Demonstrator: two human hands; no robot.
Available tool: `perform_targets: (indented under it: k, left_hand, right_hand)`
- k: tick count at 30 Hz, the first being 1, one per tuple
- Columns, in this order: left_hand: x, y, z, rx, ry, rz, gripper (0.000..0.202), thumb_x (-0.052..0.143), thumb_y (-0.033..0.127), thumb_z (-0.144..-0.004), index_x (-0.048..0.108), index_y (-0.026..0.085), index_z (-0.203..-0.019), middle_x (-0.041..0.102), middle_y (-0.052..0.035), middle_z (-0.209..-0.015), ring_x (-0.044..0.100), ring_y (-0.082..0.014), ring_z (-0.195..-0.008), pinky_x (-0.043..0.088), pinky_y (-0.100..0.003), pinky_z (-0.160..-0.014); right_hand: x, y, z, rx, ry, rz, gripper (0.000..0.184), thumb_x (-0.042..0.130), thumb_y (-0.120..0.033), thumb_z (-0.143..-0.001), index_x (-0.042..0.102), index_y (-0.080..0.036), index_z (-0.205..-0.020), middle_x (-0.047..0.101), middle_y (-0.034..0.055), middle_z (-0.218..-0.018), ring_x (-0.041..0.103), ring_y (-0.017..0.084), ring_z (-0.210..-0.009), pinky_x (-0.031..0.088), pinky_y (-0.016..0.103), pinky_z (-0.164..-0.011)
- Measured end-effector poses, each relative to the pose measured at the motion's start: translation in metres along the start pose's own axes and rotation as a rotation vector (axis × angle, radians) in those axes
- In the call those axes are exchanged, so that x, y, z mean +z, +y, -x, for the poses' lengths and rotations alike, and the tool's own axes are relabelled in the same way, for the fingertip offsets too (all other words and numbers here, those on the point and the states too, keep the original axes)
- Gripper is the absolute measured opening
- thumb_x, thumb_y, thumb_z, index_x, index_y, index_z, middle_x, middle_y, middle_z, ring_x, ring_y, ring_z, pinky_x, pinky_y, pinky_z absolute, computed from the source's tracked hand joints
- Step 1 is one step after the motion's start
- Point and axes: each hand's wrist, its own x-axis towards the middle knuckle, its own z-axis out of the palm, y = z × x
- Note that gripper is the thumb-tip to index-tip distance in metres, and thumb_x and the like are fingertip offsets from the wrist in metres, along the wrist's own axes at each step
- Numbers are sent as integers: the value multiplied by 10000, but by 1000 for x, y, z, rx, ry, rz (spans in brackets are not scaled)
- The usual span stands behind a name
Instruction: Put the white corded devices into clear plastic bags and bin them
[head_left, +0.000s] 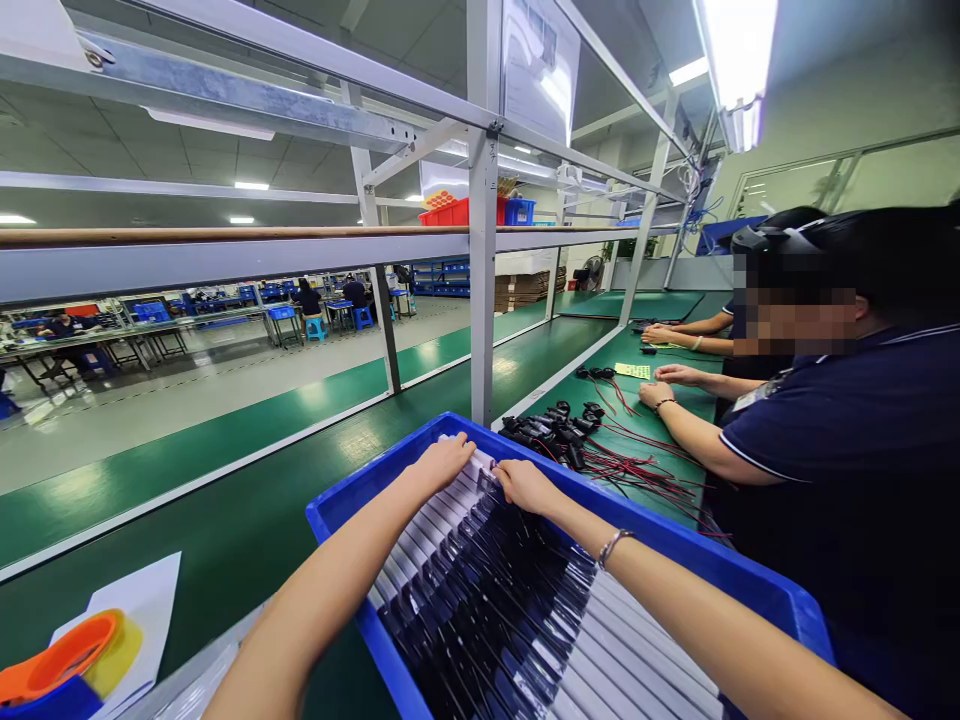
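Note:
A blue plastic bin (649, 508) holds rows of long white strips (637, 640) with shiny black pieces (480, 600), perhaps bagged, across their middle. At the bin's far end my left hand (448, 462) reaches over the last white strips, its fingers curled on their top edge. Just right of it, my right hand (523, 486) is closed in a pinch at the end of the row, beside the black pieces. What lies between its fingertips is too small to make out. The two hands are close together but apart.
Right of the bin lie black cylindrical parts with red-and-black wires (559, 432). Co-workers sit along the right; one's hands (664, 388) are near a yellow sheet (632, 370). A white post (481, 300) rises behind the bin. An orange tape dispenser (71, 655) and papers (154, 610) lie left.

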Motion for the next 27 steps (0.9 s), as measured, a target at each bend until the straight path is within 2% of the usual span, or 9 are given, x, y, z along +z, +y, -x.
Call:
perform_targets:
  k: [5,8,10,12,14,16,18,22,27]
  left_hand:
    - [15,0,15,-143,40,46,361,632,317,-983,583,168,-1308,616,-111,-1303,657,-255,-1079,587,-454,-886]
    - [28,1,26,-106,-42,98,337,630,326,-985,603,168,-1282,631,-104,-1283,657,-253,-1084,574,-466,-910]
    - [38,5,33,-54,-98,133,374,611,352,-993,585,175,-1321,606,-116,-1350,622,-280,-1181,528,-513,-991]
    - [47,12,40,-29,-153,159,534,568,435,-999,492,143,-1440,500,-185,-1498,502,-339,-1358,426,-559,-1104]
    - [56,19,45,-26,-210,179,762,509,553,-985,330,74,-1549,309,-263,-1618,300,-393,-1498,300,-576,-1187]
    - [64,23,46,-31,-251,196,917,447,644,-959,189,36,-1595,148,-281,-1660,126,-415,-1545,200,-596,-1218]
    - [69,25,45,-44,-269,207,950,399,673,-951,124,47,-1611,98,-263,-1670,67,-417,-1550,156,-619,-1218]
    - [72,26,43,-69,-235,195,827,379,565,-996,175,37,-1599,131,-258,-1671,116,-398,-1551,150,-579,-1230]
    - [68,31,44,-80,-135,154,686,532,465,-984,346,105,-1537,343,-224,-1610,316,-376,-1480,256,-556,-1198]
  right_hand:
    - [-9,-7,2,36,17,25,260,620,-378,-989,670,-167,-1133,711,62,-1135,695,211,-986,575,442,-885]
    - [-14,-11,3,53,5,40,265,618,-389,-989,675,-168,-1123,710,65,-1147,691,218,-1012,567,454,-904]
    - [-16,-13,5,63,-4,52,273,616,-403,-988,680,-166,-1107,714,65,-1142,691,221,-1018,564,457,-910]
    - [-18,-16,7,71,-7,64,292,610,-425,-988,681,-165,-1102,720,63,-1120,696,217,-1000,567,452,-902]
    - [-18,-18,9,75,4,80,316,596,-447,-992,679,-164,-1107,724,63,-1102,701,213,-982,570,447,-890]
    - [-18,-20,10,77,22,103,330,585,-459,-995,675,-164,-1116,724,64,-1100,702,213,-978,572,444,-885]
    - [-17,-21,9,81,43,136,335,588,-459,-994,672,-164,-1126,722,67,-1109,701,215,-981,571,447,-889]
    - [-11,-24,7,76,92,208,331,615,-436,-982,660,-165,-1166,706,76,-1158,693,224,-1005,568,457,-895]
    - [2,-28,8,49,157,265,387,599,-461,-988,640,-149,-1213,710,90,-1144,701,229,-994,571,455,-891]
